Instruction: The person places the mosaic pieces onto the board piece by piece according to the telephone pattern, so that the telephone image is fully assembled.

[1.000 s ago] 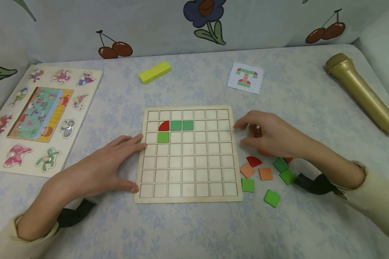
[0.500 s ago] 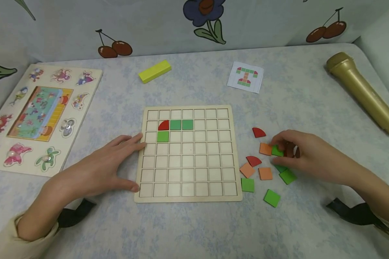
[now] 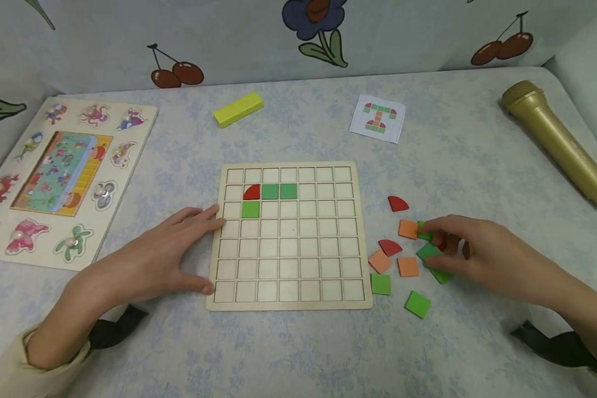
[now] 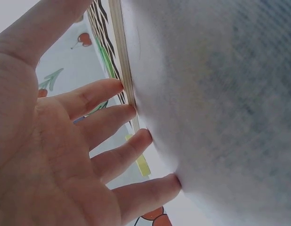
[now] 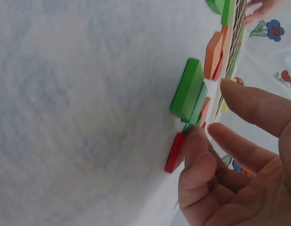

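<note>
**Right hand (image 3: pixel 487 257) low over the loose tiles (image 3: pixel 408 266)**

Thumb and index finger stand apart, seemingly pinching nothing, though whether a fingertip touches the green tile (image 3: pixel 427 250) is hard to tell. The tiles lie on the worktop (image 3: pixel 278 354), right of the grid board (image 3: pixel 288 249). Best pinch one by opposite edges, sparing its neighbours, while the left hand (image 3: pixel 151 262), fingers spread, braces the board's left edge.

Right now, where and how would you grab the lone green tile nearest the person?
Probably by two opposite edges, pinched from above, with the right hand coming from the right: the green tile lies flat and thin, all its edges free.
</note>
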`<state>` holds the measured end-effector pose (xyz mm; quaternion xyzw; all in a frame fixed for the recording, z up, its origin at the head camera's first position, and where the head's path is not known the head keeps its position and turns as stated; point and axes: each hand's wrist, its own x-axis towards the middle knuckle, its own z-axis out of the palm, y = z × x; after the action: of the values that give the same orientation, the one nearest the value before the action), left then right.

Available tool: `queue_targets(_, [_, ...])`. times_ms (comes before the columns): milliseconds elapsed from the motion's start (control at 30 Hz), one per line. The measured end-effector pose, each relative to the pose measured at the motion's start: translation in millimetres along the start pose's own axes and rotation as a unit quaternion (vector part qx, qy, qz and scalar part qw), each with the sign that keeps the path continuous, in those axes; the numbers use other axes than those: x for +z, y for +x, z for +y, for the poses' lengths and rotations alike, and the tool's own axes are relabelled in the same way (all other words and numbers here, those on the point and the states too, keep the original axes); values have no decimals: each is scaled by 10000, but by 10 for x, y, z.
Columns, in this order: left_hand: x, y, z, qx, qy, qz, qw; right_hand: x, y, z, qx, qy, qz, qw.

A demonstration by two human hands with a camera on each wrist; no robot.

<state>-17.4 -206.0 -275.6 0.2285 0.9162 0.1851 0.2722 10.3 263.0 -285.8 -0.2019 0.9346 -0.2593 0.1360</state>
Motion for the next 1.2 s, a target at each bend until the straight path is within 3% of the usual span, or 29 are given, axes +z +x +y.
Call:
queue_targets(200, [1,-7,-1,-23,-9,5,10000,51,18,-33,-393,252,14,9989])
queue_targets(400, [4,-8,-4,-17,-14,-6,10000,91,38,-39,-574,143,-32,9982])
queue_targets(767, [5,-11,-8,4,-3,-4,10000,98,32,-39,-500,-21,-64,9987])
queue_targets(967, [7,-5,-10,-13,3,-27,10000,77,0,-44,-172,-297,-141,9993])
queue_targets(1200, [10,1,-12,19,49,14,10000,81,-21,-14,-213,-438,54,9988])
